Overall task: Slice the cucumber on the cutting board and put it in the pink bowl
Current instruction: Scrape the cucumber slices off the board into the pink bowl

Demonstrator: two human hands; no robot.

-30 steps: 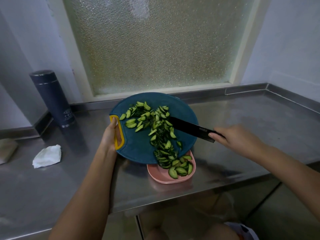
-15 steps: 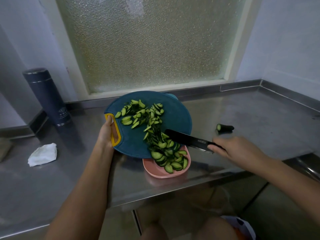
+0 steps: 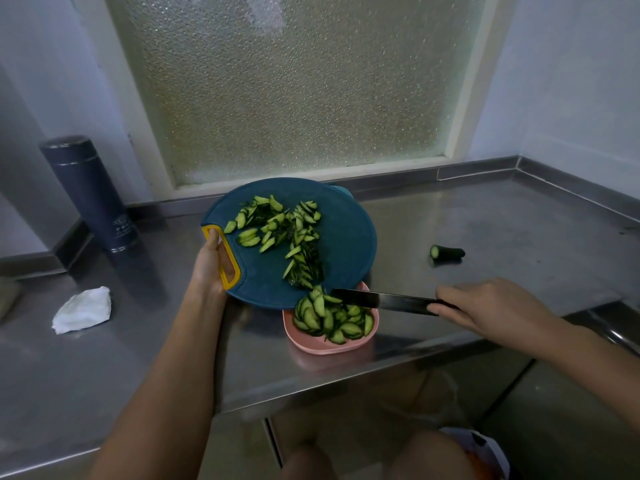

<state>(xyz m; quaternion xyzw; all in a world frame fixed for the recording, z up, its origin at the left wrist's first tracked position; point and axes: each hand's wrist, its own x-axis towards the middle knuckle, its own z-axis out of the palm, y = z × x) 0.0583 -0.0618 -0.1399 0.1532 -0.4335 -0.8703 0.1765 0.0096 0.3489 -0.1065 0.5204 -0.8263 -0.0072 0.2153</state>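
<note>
Left hand [image 3: 209, 268] clutching tilted cutting board [image 3: 346, 244], right hand [image 3: 491, 306] gripping knife [image 3: 377, 300]: sweep far cucumber slices [image 3: 277, 230] into near pink bowl [image 3: 325, 346].

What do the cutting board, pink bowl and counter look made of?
Cutting board: likely matte plastic, uniform teal with moulded yellow handle rim. Pink bowl: probably plastic, dull even colour. Counter: stainless steel by its look, brushed grey with soft reflections.

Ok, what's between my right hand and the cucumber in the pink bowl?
Only the black knife, in the head view: the right hand grips its handle and its blade reaches the cucumber slices over the pink bowl.
</note>
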